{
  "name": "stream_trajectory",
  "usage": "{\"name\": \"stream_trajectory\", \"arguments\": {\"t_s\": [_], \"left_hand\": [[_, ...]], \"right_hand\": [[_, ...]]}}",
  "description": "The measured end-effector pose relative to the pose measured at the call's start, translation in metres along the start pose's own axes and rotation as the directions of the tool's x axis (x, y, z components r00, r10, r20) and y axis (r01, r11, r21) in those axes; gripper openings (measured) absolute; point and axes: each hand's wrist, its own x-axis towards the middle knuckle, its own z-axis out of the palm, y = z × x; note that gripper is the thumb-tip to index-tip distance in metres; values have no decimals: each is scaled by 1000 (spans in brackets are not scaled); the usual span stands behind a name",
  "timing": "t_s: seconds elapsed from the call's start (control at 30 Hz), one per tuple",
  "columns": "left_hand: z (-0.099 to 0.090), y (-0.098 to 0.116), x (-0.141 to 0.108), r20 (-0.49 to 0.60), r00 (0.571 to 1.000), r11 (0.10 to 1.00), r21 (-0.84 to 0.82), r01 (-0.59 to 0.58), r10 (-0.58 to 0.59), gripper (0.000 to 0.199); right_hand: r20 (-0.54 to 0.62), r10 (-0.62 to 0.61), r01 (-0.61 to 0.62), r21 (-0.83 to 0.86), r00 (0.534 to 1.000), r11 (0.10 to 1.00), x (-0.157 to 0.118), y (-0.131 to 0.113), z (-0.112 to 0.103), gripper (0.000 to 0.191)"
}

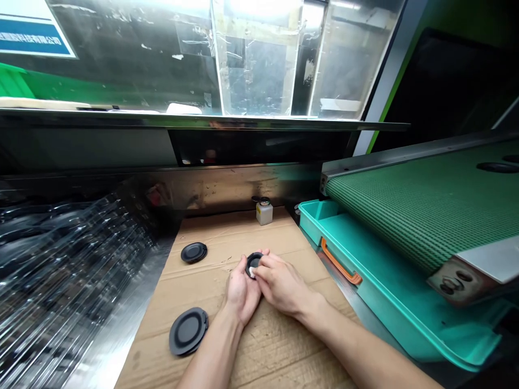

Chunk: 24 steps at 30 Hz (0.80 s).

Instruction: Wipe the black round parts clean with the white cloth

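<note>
A small round black disc with a raised rim (253, 261) is held above the cardboard sheet (227, 229). My left hand (240, 287) supports it from the left and below, thumb at its edge. Against its face my right hand (279, 280) pinches a small white piece (252, 272), perhaps cloth or paper. To the left on the cardboard lies a small stack of black discs (193, 252). Nearer to me, beside my left forearm, is a stack of larger black discs (188, 330). A small whitish bottle with a dark top (264, 211) stands at the cardboard's far edge.
On the right a green conveyor belt (425, 189) carries dark round parts, with a teal bin (389, 286) with an orange handle (340, 265) below it. Clear plastic trays (73, 270), blurred, fill the left side. A metal ledge (203, 120) crosses the back.
</note>
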Motion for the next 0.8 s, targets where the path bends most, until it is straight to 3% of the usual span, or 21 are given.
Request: {"name": "stream_trajectory", "arguments": {"t_s": [0.1,0.23,0.4,0.57,0.7,0.8], "left_hand": [[1,-3,1,32,999,1000,22,-5,4,33],[4,-7,1,29,999,998,52,-38,37,27],[3,-4,0,6,999,998,35,-46,46,30],[2,-4,-1,-11,999,999,24,-37,38,34],[2,-4,-1,33,999,999,22,-42,41,31],[1,-4,-2,13,1000,1000,14,-16,16,33]], "right_hand": [[-46,124,-126,-46,991,991,0,4,0,18],[-73,64,-65,-16,995,998,9,2,5,16],[-81,175,-183,-111,981,977,11,0,8,18],[-3,66,-66,83,998,994,2,2,8,15],[-123,219,-222,-8,968,975,5,3,7,22],[-78,136,-131,67,988,989,4,-1,7,18]]}}
